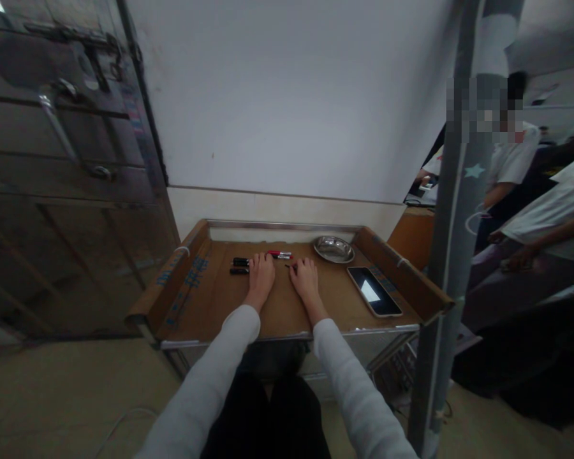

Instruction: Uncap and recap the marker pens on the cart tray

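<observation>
My left hand [261,275] lies palm down over several pens on the cardboard-lined top of a small cart, its fingers stretched forward. Two dark pen ends, a black pen [240,261] and a lower black pen [239,271], stick out on its left side. On its far right a red pen [278,254] with a clear, silvery end shows beyond the fingertips. My right hand [306,277] rests on the cardboard with curled fingers. A small dark tip [287,266] pokes out beside its thumb and forefinger; the rest is hidden.
A round metal dish [333,249] stands at the back right of the cart, with a phone [374,291] in front of it. Raised cardboard sides [402,268] edge the top. A grey post [452,223] rises at the right, with people beyond. A metal door [67,191] is left.
</observation>
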### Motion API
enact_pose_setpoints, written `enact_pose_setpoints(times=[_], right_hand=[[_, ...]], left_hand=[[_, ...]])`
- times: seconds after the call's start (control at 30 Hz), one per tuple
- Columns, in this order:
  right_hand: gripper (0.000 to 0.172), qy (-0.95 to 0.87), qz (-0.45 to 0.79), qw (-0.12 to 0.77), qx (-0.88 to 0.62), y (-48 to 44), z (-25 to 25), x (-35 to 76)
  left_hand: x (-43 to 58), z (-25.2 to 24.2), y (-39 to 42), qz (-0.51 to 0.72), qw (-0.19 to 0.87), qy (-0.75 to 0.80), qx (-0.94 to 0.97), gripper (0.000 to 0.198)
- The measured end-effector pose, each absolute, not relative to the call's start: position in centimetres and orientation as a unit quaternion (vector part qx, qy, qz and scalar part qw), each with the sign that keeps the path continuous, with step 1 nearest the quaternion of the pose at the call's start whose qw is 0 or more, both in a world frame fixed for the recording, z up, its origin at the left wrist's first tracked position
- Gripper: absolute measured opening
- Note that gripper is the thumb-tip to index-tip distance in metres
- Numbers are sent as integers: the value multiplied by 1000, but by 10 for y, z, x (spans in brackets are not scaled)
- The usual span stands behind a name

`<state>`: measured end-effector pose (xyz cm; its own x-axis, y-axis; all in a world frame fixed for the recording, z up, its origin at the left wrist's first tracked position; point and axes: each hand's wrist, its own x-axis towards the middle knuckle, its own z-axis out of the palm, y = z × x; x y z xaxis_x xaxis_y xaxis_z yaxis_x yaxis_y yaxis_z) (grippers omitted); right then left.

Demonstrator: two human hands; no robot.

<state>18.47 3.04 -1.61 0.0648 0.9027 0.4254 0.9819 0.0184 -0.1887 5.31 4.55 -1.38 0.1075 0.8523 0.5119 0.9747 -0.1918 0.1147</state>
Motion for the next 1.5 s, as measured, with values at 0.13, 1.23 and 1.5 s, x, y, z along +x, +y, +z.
enact_pose_setpoints(times=[0.13, 1.23, 1.5], right_hand=[[19, -683, -92, 228, -688, 31, -16, 185], [21, -729, 3, 303, -614, 30, -11, 189], [18, -727, -12, 296, -619, 20, -6, 188]], left_hand=[[52, -13, 45, -253, 103, -605, -748, 24], [54, -17, 55, -416, -113, -402, -808, 18], [56, -18, 59, -383, -53, -442, -810, 36]])
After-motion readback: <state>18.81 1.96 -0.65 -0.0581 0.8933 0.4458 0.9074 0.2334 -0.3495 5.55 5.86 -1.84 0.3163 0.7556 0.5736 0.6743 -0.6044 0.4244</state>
